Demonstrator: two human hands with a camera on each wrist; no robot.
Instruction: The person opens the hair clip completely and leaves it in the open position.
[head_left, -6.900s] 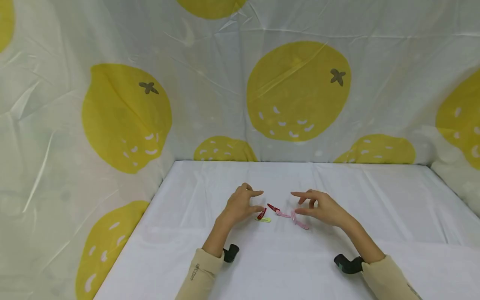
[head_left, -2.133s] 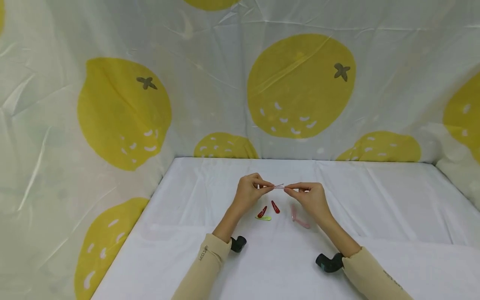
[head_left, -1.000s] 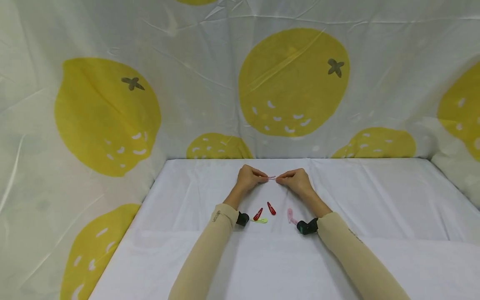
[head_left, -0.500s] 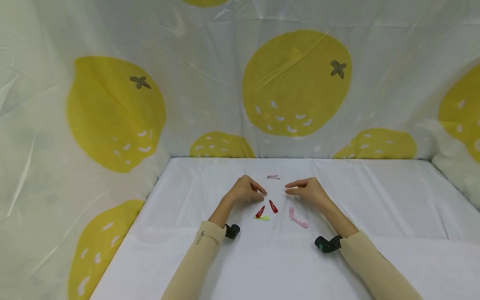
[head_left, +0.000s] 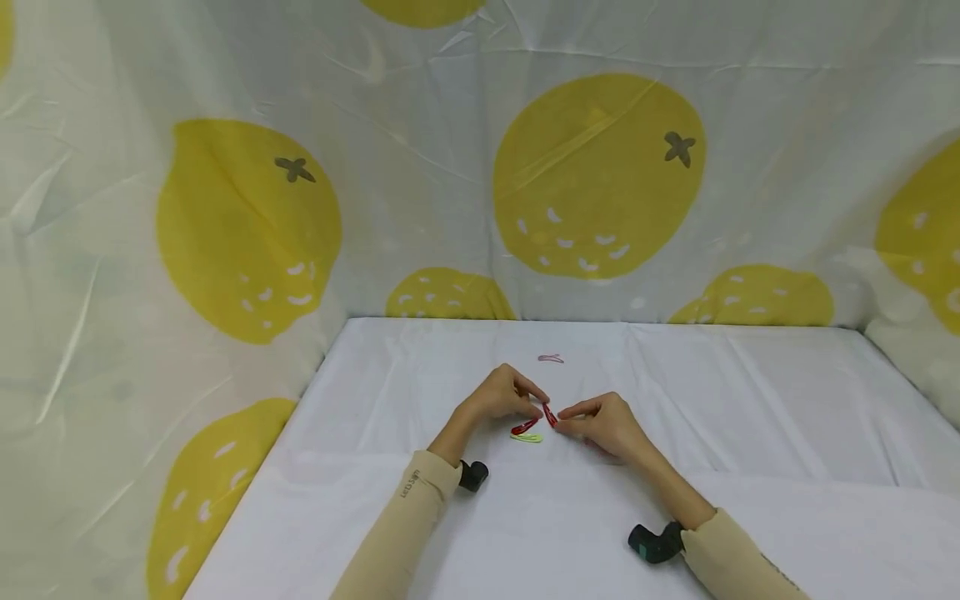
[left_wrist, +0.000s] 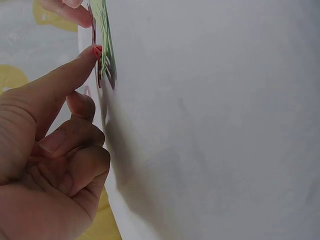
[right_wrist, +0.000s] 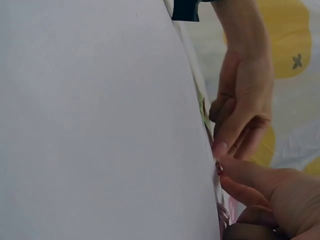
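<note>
Several snap hair clips lie on the white cloth in the head view. My right hand (head_left: 607,425) pinches the near end of a red hair clip (head_left: 551,415) between thumb and index finger; red shows at those fingertips in the right wrist view. My left hand (head_left: 502,394) has its thumb and index fingertips around the far end of this same clip. Beside the left thumb lies a second red clip (head_left: 524,427), its lower end by a yellow-green clip (head_left: 527,437). In the left wrist view, the left thumb (left_wrist: 82,67) touches red, close to the green clip (left_wrist: 106,40).
A pink clip (head_left: 551,358) lies alone farther back on the table (head_left: 450,533). The other pink clips (right_wrist: 223,214) are hidden by my right hand in the head view. A lemon-print curtain (head_left: 420,208) stands behind the table.
The pink clip was carried to the back and released. Both hands came back toward me to the red clip, and the other red clip's far end swung right.
</note>
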